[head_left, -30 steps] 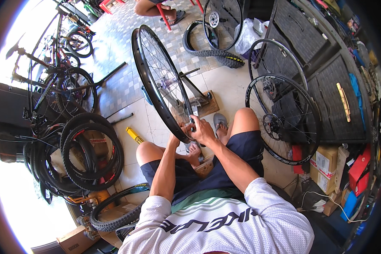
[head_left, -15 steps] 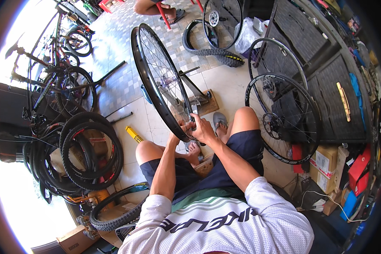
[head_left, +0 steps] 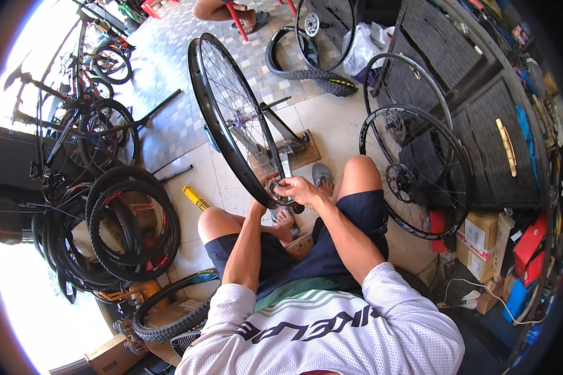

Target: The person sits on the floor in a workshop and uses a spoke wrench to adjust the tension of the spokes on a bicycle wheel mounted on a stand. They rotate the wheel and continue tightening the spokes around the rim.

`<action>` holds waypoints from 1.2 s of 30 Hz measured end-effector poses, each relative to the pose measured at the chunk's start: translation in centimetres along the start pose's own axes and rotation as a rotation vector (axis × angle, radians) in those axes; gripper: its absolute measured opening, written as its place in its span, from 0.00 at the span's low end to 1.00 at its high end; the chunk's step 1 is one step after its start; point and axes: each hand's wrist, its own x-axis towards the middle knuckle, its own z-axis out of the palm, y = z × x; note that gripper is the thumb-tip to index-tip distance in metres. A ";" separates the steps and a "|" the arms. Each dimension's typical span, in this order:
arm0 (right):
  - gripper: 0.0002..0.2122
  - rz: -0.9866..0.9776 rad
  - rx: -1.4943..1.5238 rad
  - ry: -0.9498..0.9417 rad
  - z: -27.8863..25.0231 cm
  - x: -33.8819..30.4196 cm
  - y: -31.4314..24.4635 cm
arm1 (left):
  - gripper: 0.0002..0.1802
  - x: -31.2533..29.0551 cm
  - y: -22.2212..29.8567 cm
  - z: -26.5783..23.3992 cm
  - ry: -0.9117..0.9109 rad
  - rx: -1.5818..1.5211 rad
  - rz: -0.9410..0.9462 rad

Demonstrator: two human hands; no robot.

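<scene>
A bare bicycle wheel (head_left: 231, 125) with a black rim and no tire stands upright in front of me, its axle held in a truing stand (head_left: 281, 132) on a wooden base. At the rim's near, lower end, my right hand (head_left: 297, 189) is closed in a pinch on a small round dark tool (head_left: 274, 186) that looks like a spoke wrench, set among the spokes. My left hand (head_left: 261, 199) is at the same part of the wheel, fingers curled at the rim; the rim and spokes partly hide it.
Tires (head_left: 131, 231) hang in a bundle at left, beside bicycles (head_left: 75, 119). A yellow box (head_left: 196, 197) lies on the floor near my left knee. Two wheels (head_left: 419, 172) lean on a dark cabinet (head_left: 494, 144) at right. Far off, another person's foot (head_left: 251, 22) shows near red chair legs.
My right hand's fingers have come down from the upright bracket of the stand and now pinch the small round tool at the spokes. The wheel has stayed in the stand.
</scene>
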 end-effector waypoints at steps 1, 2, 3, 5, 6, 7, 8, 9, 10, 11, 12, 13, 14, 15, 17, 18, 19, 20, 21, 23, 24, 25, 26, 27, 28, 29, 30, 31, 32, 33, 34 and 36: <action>0.16 0.019 -0.065 0.024 0.0 -0.4 -0.4 | 0.26 -0.2 0.1 -0.3 0.015 0.061 -0.005; 0.17 0.026 -0.074 0.158 0.2 -0.5 -0.9 | 0.26 -0.4 0.3 -0.6 0.032 0.123 -0.010; 0.18 -0.020 -0.145 0.240 -0.5 -0.5 -0.7 | 0.25 -0.4 0.6 -0.1 0.032 0.184 -0.015; 0.18 0.024 -0.401 0.345 -0.9 -0.4 -0.8 | 0.21 -0.6 1.1 0.8 0.095 0.132 0.023; 0.17 -0.022 -0.496 0.387 -1.3 0.1 0.0 | 0.19 -0.4 1.4 1.4 0.109 0.108 0.041; 0.16 -0.041 -0.544 0.409 -1.7 0.4 1.0 | 0.16 -0.2 1.6 2.0 0.118 0.082 0.056; 0.16 -0.059 -0.593 0.430 -2.0 0.7 2.0 | 0.16 -0.2 1.9 2.0 0.083 0.147 0.058; 0.16 -0.081 -0.638 0.432 -1.5 1.0 2.1 | 0.16 -0.3 2.0 1.4 0.080 0.159 0.056; 0.16 -0.075 -0.586 0.380 -1.2 1.2 2.2 | 0.17 -0.4 2.1 0.8 0.076 0.170 0.054; 0.15 -0.070 -0.533 0.328 -1.0 1.3 2.3 | 0.17 -0.5 2.1 0.4 0.071 0.182 0.052; 0.15 -0.065 -0.482 0.278 -0.8 1.4 2.3 | 0.17 -0.5 2.1 0.2 0.076 0.182 0.057; 0.15 -0.061 -0.431 0.227 -0.7 1.5 2.3 | 0.17 -0.5 2.1 0.1 0.081 0.183 0.062; 0.15 -0.052 -0.403 0.201 -0.4 1.6 2.3 | 0.17 -0.6 2.2 0.0 0.087 0.184 0.067; 0.15 -0.043 -0.378 0.183 -0.6 1.8 2.5 | 0.18 -0.6 2.4 0.2 0.079 0.216 0.056; 0.15 -0.049 -0.330 0.151 -0.9 2.0 2.9 | 0.20 -0.7 3.0 0.4 0.065 0.280 0.033; 0.15 -0.061 -0.308 0.137 -0.9 1.9 3.1 | 0.21 -0.7 3.3 0.7 0.066 0.301 0.013; 0.15 -0.073 -0.285 0.125 -1.0 1.8 3.3 | 0.22 -0.8 3.6 0.9 0.065 0.321 -0.006; 0.15 -0.074 -0.266 0.133 -1.2 1.8 3.5 | 0.23 -0.7 3.9 1.3 0.062 0.342 -0.026; 0.15 -0.085 -0.247 0.135 -1.0 2.1 3.4 | 0.24 -0.6 4.0 1.0 0.058 0.375 -0.009; 0.16 -0.095 -0.292 0.180 -1.2 2.1 3.4 | 0.24 0.0 4.4 0.6 0.043 0.439 0.027; 0.17 -0.088 -0.351 0.202 -0.5 1.8 2.6 | 0.24 -0.2 4.1 -0.2 0.051 0.434 0.022; 0.17 -0.083 -0.411 0.230 0.0 1.4 1.8 | 0.23 -0.3 4.0 -0.6 0.051 0.429 0.017; 0.18 -0.090 -0.435 0.228 0.5 1.0 1.1 | 0.22 -0.4 4.0 -1.1 0.051 0.423 0.014; 0.18 -0.094 -0.460 0.243 0.4 0.6 0.8 | 0.22 -0.4 4.0 -0.5 0.045 0.388 0.007; 0.19 -0.098 -0.486 0.257 0.3 0.3 0.5 | 0.21 -0.5 4.0 0.1 0.040 0.353 0.001; 0.20 -0.099 -0.503 0.265 0.3 0.2 0.2 | 0.21 -0.6 4.0 0.6 0.037 0.318 -0.006; 0.20 -0.104 -0.520 0.273 0.3 0.1 0.1 | 0.20 -0.6 4.1 0.9 0.036 0.300 -0.007; 0.21 -0.108 -0.536 0.281 0.2 0.0 0.0 | 0.20 -0.6 4.2 1.1 0.035 0.281 -0.009; 0.21 -0.099 -0.532 0.288 0.1 -0.1 -0.1 | 0.19 -0.5 4.3 1.3 0.034 0.262 -0.011; 0.22 -0.094 -0.527 0.289 0.2 -0.1 -0.2 | 0.19 -0.5 4.3 1.0 0.041 0.288 0.003; 0.24 -0.089 -0.522 0.290 0.3 0.0 -0.4 | 0.18 -0.4 4.3 0.7 0.048 0.314 0.016; 0.27 -0.092 -0.573 0.322 1.1 -0.2 -0.5 | 0.17 -0.4 4.3 0.6 0.094 0.390 0.052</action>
